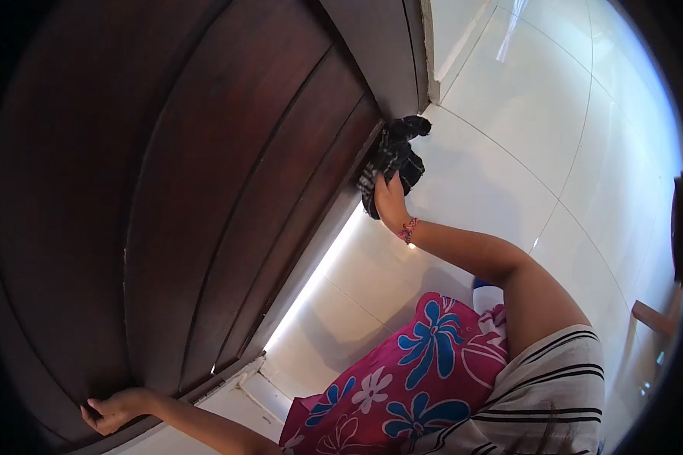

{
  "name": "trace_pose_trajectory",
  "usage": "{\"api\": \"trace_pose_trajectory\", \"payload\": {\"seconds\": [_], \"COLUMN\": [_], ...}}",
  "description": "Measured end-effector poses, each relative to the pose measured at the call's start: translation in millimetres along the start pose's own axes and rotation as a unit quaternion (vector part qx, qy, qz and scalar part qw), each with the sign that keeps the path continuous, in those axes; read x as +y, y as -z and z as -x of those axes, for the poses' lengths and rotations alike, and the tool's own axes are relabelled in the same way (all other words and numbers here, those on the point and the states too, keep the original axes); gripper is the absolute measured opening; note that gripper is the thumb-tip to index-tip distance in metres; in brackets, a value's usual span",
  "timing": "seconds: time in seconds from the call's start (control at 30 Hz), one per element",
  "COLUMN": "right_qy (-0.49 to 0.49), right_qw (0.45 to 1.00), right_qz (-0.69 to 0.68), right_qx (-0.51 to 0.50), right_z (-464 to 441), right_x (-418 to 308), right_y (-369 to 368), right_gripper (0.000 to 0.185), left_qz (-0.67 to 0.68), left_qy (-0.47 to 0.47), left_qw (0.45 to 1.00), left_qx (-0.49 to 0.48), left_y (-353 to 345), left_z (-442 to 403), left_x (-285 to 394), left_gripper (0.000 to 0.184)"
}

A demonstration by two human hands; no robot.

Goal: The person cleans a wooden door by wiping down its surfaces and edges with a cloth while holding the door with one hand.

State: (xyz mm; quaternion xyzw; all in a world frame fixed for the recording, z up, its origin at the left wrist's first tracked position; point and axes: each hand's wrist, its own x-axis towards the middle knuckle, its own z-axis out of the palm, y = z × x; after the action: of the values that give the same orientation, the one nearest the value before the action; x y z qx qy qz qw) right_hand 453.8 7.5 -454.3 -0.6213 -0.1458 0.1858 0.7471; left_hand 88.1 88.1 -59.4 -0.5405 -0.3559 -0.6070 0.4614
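1. Right hand [391, 203]: its fingers are closed on a bunched dark cloth [396, 158], gripping it with the thumb side partly visible; the fingertips are lost in the folds. A woven bracelet [408, 229] circles the wrist behind them.
2. Left hand [118, 409]: its fingers are loosely bent and a little apart, with nothing visible in them. The dark wooden door [205, 167] lies just beside and beyond these fingers – whether they touch it, I cannot tell.
3. How far along: the cloth is in the grip and up against the door's lower edge, beyond the right fingers; it is not released. What is finished and what remains cannot be judged from this view.
4. Which way the cloth points: its long axis runs roughly along the door's bottom edge. One end reaches past the right fingers, away from the wrist, toward the foot of the door frame [431, 57]; the other sits beside the fingers, on the door side.
5. Around the fingers: pale floor tiles [501, 163] spread on the side away from the door – and a bright gap [311, 296] shows under the door, on the wrist side of the right fingers.
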Motion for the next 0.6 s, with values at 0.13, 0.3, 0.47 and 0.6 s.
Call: {"api": "trace_pose_trajectory", "payload": {"seconds": [0.13, 0.3, 0.47, 0.6], "right_qy": [-0.074, 0.077, 0.029, 0.043], "right_qw": [0.994, 0.99, 0.996, 0.997], "right_qz": [-0.069, -0.041, -0.012, 0.057], "right_qx": [0.048, 0.108, 0.085, 0.009], "right_z": [-34, -95, -82, -38], "right_x": [-34, -42, -26, 7], "right_y": [6, 13, 15, 17], "right_gripper": [0.036, 0.035, 0.038, 0.043], "left_qz": [0.001, 0.027, -0.017, -0.007], "left_qy": [0.002, 0.037, 0.037, 0.041], "left_qw": [1.0, 0.999, 0.999, 0.999], "left_qx": [-0.001, 0.001, -0.006, -0.003], "left_y": [0, -1, 0, 0], "left_z": [-1, -1, 0, 0], "left_x": [8, 14, 14, 15], "left_gripper": [0.032, 0.03, 0.033, 0.032]}}
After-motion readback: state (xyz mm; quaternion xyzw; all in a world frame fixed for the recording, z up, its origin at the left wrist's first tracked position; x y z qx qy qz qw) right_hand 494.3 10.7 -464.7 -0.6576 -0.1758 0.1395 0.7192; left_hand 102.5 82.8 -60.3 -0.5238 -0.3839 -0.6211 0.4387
